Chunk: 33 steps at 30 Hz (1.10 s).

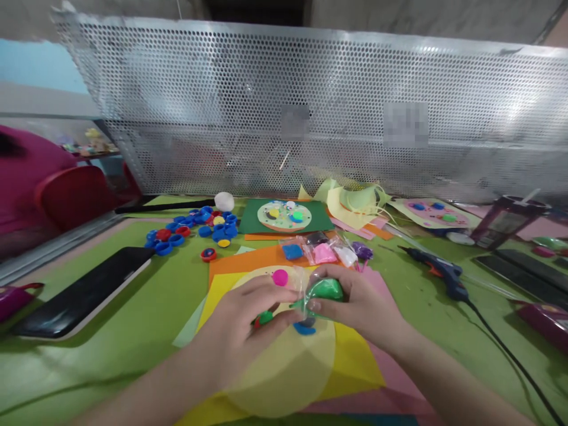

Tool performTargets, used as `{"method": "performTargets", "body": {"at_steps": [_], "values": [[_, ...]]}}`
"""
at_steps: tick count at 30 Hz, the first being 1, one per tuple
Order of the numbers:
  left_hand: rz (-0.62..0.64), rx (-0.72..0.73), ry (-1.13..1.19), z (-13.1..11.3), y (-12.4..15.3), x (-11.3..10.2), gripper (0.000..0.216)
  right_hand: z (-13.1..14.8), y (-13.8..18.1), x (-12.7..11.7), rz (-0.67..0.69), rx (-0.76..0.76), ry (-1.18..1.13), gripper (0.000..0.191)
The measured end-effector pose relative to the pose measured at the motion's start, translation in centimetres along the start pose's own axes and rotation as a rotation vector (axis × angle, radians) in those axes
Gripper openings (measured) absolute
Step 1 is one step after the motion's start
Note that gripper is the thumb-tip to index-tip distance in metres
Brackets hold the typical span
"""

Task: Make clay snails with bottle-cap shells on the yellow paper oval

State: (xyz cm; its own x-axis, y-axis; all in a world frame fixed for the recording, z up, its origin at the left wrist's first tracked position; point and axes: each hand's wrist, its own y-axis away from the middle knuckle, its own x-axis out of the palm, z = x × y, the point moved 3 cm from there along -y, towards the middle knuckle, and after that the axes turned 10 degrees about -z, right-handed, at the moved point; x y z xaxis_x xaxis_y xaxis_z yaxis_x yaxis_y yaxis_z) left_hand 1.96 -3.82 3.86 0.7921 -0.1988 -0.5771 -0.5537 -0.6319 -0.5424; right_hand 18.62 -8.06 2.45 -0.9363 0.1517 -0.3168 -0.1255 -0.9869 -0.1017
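Note:
My right hand (366, 302) grips a clear plastic packet of green modelling clay (326, 289) above the paper. The fingers of my left hand (252, 307) close on a small piece of green clay (265, 318) with a bit of red beside it; its fingertips also meet the packet's edge, where a strand of green shows. Beneath both hands lies a pale yellow paper circle (284, 378) on a brighter yellow sheet (355, 355). A pink clay disc (280, 277) and a blue clay piece (305, 328) sit on the circle. My hands hide part of it.
Beyond the sheets are clay packets, including a blue one (293, 251) and a pink one (325, 254). Bottle caps (217, 225) and a phone (89, 293) lie left. A glue gun (439, 269) with its cord lies right. A perforated metal screen (248, 112) stands behind.

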Motion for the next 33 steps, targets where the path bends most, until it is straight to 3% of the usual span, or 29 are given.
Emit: {"method": "performTargets", "body": {"at_steps": [9, 12, 14, 16, 17, 20, 22, 24, 26, 28, 33], "values": [[0.046, -0.145, 0.087, 0.2, 0.1, 0.0, 0.018, 0.1, 0.2, 0.0, -0.039, 0.01, 0.018, 0.022], [-0.065, -0.407, 0.394, 1.2, -0.4, -1.1, 0.019, 0.4, 0.1, -0.1, -0.029, -0.032, 0.031, 0.021], [-0.232, -0.563, 0.709, 2.2, -1.0, -1.9, 0.017, 0.4, 0.0, -0.4, -0.054, -0.041, 0.071, 0.02], [-0.338, -0.635, 0.877, 3.0, -1.5, -2.2, 0.017, 0.3, -0.1, -0.5, -0.075, -0.031, 0.085, 0.02], [-0.305, -0.68, 0.924, 3.2, -1.6, -1.9, 0.017, 0.3, -0.2, -0.5, -0.081, -0.032, 0.079, 0.02], [-0.053, -0.784, 0.941, 3.3, -1.0, -0.1, 0.03, 0.1, -0.2, -0.4, -0.071, -0.067, 0.029, 0.022], [0.096, -0.669, 0.803, 2.7, -0.3, 0.8, 0.04, -0.1, -0.1, -0.2, -0.059, -0.084, -0.021, 0.026], [0.183, -0.498, 0.518, 1.9, 0.2, 1.2, 0.04, -0.3, 0.0, -0.1, -0.051, -0.075, -0.047, 0.026], [0.225, -0.379, 0.267, 1.2, 0.4, 1.1, 0.038, -0.6, 0.1, 0.1, -0.047, -0.066, -0.064, 0.025], [0.258, -0.348, 0.165, 0.9, 0.3, 1.0, 0.036, -0.8, 0.1, 0.3, -0.045, -0.062, -0.093, 0.026], [0.333, -0.47, 0.445, 1.4, 0.1, 0.6, 0.036, -1.1, 0.2, 0.2, -0.002, -0.028, -0.154, 0.038]]}}
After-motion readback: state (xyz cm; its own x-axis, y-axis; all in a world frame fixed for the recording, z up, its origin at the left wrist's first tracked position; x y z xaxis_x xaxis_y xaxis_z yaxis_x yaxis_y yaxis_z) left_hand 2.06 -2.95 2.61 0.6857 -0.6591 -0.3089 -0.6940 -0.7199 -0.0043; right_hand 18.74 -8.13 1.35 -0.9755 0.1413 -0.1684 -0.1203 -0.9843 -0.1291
